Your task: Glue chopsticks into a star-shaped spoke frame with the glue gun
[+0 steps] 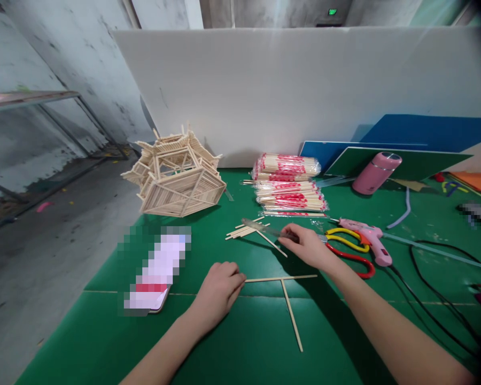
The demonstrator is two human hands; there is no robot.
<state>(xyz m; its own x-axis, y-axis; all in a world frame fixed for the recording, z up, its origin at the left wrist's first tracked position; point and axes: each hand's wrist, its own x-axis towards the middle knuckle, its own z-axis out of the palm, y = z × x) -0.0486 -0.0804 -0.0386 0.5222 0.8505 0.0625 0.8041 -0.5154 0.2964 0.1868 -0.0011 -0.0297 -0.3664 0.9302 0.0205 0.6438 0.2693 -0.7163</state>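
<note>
My left hand (pixel 223 291) is closed over the left end of a wooden chopstick (pixel 264 279) lying across the green table. A second chopstick (pixel 292 315) meets its middle and points toward me, making a T. My right hand (pixel 304 243) pinches a clear, ruler-like strip (pixel 260 226), blurred, held over a small pile of chopstick pieces (pixel 240 231). Right of that hand lie scissors (pixel 347 239) with one yellow and one red handle. Beside them rests a pink glue gun (pixel 366 235) with its cord running right.
A chopstick lattice model (pixel 180 182) stands at the back left, near a phone (pixel 160 272). Wrapped chopstick packs (pixel 291 197) lie at the back middle. A pink bottle (pixel 377 172) leans before coloured boards (pixel 417 160). A white panel (pixel 264 96) closes the far side.
</note>
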